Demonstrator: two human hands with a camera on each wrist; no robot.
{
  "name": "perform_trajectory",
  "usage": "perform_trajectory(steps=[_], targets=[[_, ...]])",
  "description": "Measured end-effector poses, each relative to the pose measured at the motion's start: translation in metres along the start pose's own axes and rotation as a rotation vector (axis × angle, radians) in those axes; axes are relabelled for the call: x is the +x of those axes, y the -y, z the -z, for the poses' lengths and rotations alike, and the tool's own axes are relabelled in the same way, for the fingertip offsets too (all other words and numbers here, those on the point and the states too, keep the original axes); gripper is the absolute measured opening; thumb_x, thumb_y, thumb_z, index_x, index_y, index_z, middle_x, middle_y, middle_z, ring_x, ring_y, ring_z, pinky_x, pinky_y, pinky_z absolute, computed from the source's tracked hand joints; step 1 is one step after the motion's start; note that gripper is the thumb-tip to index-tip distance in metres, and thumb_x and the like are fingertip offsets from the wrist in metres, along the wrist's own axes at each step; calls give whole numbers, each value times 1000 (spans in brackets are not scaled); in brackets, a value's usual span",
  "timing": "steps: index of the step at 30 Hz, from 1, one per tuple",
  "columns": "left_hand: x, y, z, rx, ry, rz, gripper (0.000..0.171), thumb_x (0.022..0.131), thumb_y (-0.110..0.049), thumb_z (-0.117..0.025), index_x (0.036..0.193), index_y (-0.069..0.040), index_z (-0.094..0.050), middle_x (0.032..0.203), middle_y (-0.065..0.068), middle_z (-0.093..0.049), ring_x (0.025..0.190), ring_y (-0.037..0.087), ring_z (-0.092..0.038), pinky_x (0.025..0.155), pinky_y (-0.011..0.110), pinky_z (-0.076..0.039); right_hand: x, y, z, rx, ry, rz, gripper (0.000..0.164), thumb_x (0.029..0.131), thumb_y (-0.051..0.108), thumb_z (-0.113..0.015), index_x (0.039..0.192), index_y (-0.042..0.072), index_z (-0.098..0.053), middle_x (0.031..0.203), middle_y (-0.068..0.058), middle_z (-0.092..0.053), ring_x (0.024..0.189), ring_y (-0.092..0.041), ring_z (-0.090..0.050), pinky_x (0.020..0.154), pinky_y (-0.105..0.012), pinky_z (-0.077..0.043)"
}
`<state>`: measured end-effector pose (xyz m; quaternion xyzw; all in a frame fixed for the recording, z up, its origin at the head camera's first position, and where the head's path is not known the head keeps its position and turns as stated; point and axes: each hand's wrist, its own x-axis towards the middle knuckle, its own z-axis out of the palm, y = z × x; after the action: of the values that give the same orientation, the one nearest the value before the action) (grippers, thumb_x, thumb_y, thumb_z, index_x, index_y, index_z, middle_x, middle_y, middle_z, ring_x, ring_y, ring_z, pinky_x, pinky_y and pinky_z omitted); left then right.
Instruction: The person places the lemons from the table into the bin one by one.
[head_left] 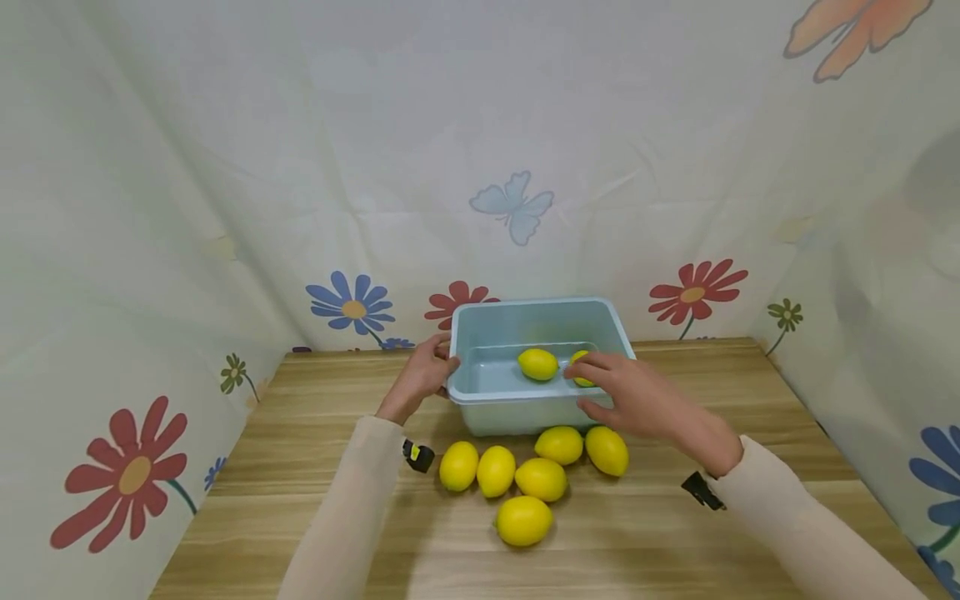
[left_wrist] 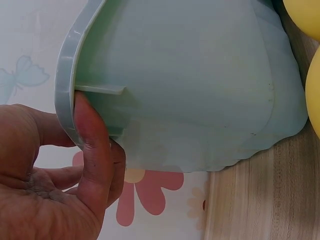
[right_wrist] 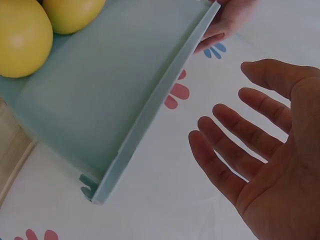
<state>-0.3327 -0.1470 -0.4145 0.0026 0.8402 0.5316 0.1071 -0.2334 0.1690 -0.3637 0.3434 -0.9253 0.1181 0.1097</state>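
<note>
Two glossy yellow lemons (head_left: 537,364) inside pale blue bin (head_left: 517,417), left fingers (left_wrist: 95,145) gripping its rim (left_wrist: 65,75), right fingers (right_wrist: 250,133) loosely spread

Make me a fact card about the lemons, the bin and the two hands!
Bin: light blue, on the wooden table
Left hand: gripping the bin's rim
Right hand: near the bin's right end, holding nothing
Lemons inside: two visible, one partly hidden
Lemons outside: six
Backdrop: flowers, blue butterfly
</note>
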Motion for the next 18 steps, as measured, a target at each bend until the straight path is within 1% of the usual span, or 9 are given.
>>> perform_trajectory(steps=[6,8,13,15,18], targets=[[1,1,0,-5,-2,-5,54,93,-14,-55,143,-16,-34,114,18,-53,75,24,-63,55,36,-57,-19,4,-10,-6,-6,3,37,81,31,-70,116,25,-60,116,6,-61,95,-12,-61,80,-31,-56],[2,0,0,-8,-2,-4,54,93,-14,-55,143,-16,-34,113,17,-53,75,24,-63,55,36,-57,-24,4,-14,-9,14,-8,38,80,32,-70,116,24,-60,118,4,-61,94,-12,-62,80,-32,-56],[1,0,1,-6,-1,1,54,92,-15,-55,142,-16,-35,113,17,-53,76,24,-63,55,35,-57,-34,2,-29,-10,59,-26,41,80,33,-71,118,22,-61,119,3,-63,100,-15,-62,87,-38,-55],[1,1,1,-6,1,4,54,92,-16,-55,143,-17,-35,112,16,-52,76,24,-62,55,35,-57,-37,1,-36,1,71,-31,40,80,32,-71,117,22,-62,118,5,-63,100,-14,-62,88,-37,-54],[1,1,0,-5,2,4,54,92,-16,-55,142,-17,-35,112,16,-52,75,24,-62,56,35,-57,-41,-1,-46,13,92,-54,39,81,34,-69,117,23,-61,116,7,-63,96,-10,-61,86,-34,-54]])
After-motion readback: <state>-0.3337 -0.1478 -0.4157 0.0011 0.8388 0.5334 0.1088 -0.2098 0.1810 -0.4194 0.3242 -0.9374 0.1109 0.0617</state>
